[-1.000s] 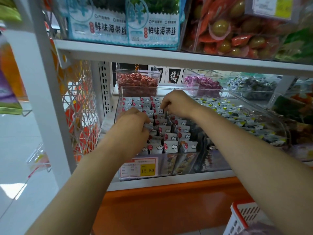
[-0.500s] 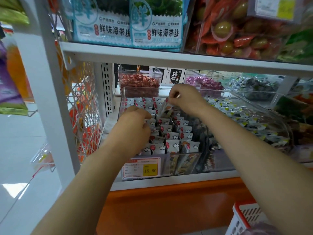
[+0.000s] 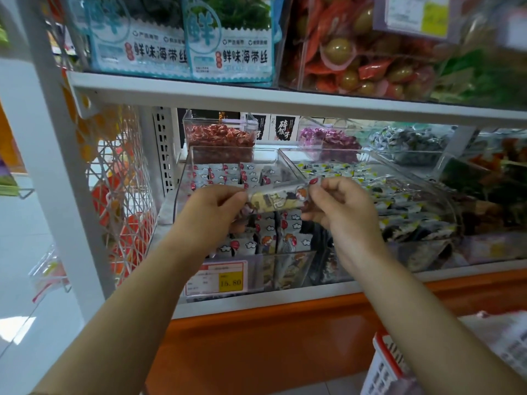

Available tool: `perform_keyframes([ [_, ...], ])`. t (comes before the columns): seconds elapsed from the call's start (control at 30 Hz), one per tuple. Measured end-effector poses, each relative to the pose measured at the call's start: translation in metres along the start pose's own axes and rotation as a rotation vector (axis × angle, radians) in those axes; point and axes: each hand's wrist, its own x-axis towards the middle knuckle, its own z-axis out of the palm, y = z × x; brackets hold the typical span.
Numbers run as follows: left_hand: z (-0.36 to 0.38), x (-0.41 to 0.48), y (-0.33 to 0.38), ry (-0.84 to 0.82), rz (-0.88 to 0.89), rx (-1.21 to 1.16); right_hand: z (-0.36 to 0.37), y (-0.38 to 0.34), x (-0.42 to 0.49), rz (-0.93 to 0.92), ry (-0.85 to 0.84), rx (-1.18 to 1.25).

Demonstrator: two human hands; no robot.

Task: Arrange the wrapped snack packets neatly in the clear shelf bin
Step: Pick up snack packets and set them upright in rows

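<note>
Left hand and right hand pinch one snack packet above the packet-filled clear bin.

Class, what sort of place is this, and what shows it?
Probably a shop's snack aisle: a yellow price tag fronts the clear bin, packaged foods fill the white shelf above, and a red-rimmed basket stands below.
</note>
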Motion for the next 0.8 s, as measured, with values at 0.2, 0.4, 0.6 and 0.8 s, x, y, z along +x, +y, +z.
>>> perform_keyframes([
  [0.2, 0.000, 0.003, -0.005, 0.044, -0.141, -0.383, -0.006, 0.001, -0.005, 0.242, -0.097, 0.461],
  [0.4, 0.001, 0.001, -0.001, 0.076, -0.208, -0.684, -0.007, 0.002, -0.005, 0.365, -0.088, 0.639],
  [0.6, 0.004, -0.007, 0.005, 0.090, -0.061, -0.603, -0.008, 0.000, -0.003, 0.431, -0.045, 0.762],
  [0.8, 0.007, -0.008, 0.012, -0.054, -0.036, -0.709, -0.013, 0.000, 0.000, 0.391, 0.028, 0.731],
])
